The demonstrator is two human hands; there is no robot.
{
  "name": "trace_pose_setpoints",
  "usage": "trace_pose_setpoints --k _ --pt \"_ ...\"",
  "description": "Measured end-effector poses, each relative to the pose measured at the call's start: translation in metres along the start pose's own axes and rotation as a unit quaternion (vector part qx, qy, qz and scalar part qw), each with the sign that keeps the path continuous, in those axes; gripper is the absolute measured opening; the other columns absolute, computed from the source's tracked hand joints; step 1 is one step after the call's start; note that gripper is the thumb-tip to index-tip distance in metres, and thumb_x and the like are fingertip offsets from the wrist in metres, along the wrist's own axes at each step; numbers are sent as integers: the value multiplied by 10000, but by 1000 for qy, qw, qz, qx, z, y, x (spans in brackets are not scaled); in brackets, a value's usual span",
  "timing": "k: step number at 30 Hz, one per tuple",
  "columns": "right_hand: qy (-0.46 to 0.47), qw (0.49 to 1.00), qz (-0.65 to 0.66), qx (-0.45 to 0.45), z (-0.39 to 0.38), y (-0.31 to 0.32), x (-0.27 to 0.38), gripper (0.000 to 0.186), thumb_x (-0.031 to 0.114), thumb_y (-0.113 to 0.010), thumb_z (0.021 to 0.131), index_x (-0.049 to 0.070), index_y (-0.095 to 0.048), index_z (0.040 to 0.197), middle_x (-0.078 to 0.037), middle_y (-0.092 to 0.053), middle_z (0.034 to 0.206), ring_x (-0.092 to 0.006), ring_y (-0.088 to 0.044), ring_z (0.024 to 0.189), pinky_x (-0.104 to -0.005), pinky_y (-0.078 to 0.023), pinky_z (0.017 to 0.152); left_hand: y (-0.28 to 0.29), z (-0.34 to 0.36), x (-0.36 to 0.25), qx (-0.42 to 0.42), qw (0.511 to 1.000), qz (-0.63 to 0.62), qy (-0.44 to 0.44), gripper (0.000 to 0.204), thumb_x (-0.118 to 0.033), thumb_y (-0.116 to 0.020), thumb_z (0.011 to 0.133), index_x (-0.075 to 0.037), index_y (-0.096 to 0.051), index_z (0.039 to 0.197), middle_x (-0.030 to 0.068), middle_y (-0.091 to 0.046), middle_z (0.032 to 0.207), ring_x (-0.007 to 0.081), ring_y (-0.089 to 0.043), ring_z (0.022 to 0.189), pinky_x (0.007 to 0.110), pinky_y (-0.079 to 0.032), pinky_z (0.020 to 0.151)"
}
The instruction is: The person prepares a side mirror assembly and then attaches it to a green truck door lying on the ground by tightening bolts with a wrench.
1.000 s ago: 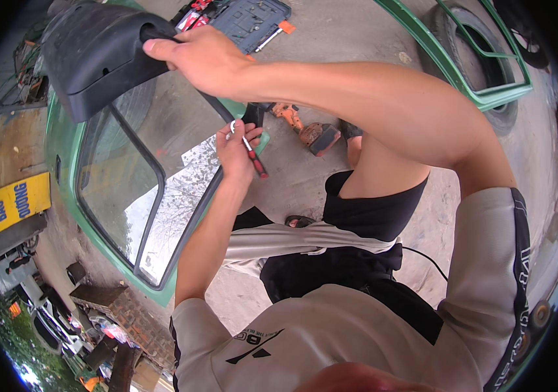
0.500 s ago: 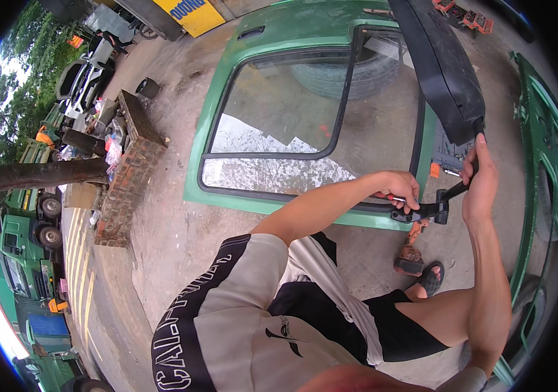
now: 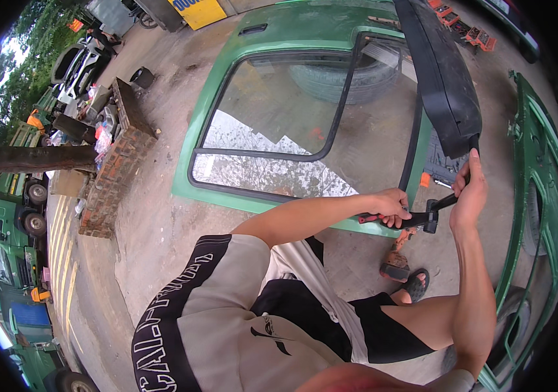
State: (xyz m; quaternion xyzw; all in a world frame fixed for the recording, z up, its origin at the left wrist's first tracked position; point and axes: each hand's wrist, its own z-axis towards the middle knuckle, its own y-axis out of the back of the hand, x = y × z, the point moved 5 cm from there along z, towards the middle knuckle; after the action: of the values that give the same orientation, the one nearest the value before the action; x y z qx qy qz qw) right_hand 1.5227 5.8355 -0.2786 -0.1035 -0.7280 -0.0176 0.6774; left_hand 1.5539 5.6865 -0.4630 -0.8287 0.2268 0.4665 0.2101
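Note:
A green vehicle door [image 3: 184, 186] with a framed window [image 3: 259, 98] lies flat in front of me. Over its right side reaches a long black mirror housing [image 3: 445, 98], a dark rod [image 3: 447, 200] coming out of its lower end. My right hand [image 3: 469, 193] is closed around that rod just below the housing. At the door's near right corner, the rod meets a black bracket [image 3: 422, 221]. My left hand [image 3: 393, 206] is closed at the bracket's left end. A slim red-and-black tool handle [image 3: 368, 219] sticks out beneath its fingers; the tool's kind is unclear.
An orange power tool [image 3: 396, 261] stands on the ground by my sandalled foot [image 3: 416, 285]. Another green door panel [image 3: 520, 196] rises on the right. A tyre [image 3: 347, 81] shows through the glass. Left are a low brick wall [image 3: 119, 157] and green trucks [image 3: 14, 242].
The view has shifted a little. My left hand has moved from the tool handle above the bracket to close over the bracket's end. My right hand keeps its hold on the rod.

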Motion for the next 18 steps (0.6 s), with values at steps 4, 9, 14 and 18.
trace_pose_setpoints --k 4,9,14,18 --pt "-4 1000 6 -14 7 9 0 469 468 -638 967 142 -453 684 68 -324 606 -68 -284 551 -252 -240 539 14 13 -20 89 989 99 60 263 -145 -782 885 26 -602 973 107 -723 769 130 -623 562 284 -469 481" --pt "0 1000 -9 -17 8 5 -7 500 457 -667 938 104 -482 637 63 -400 595 -68 -319 543 -279 -242 515 11 18 -9 12 999 47 23 264 -142 -792 859 24 -617 964 111 -704 749 102 -598 557 232 -441 471" --pt "40 996 -78 -15 5 8 -5 541 524 -654 906 3 -643 760 -27 -559 633 -142 -534 628 -346 -438 622 -40 -3 34 -314 903 -291 -49 283 -202 -750 934 -29 -541 1013 150 -699 838 171 -646 592 259 -522 517" --pt "41 997 -65 -28 -1 11 1 526 490 -645 937 81 -498 641 34 -464 606 -74 -392 566 -295 -320 532 -47 8 45 -319 876 -351 -93 372 -233 -763 924 -28 -477 1048 142 -683 807 183 -646 572 270 -507 486"
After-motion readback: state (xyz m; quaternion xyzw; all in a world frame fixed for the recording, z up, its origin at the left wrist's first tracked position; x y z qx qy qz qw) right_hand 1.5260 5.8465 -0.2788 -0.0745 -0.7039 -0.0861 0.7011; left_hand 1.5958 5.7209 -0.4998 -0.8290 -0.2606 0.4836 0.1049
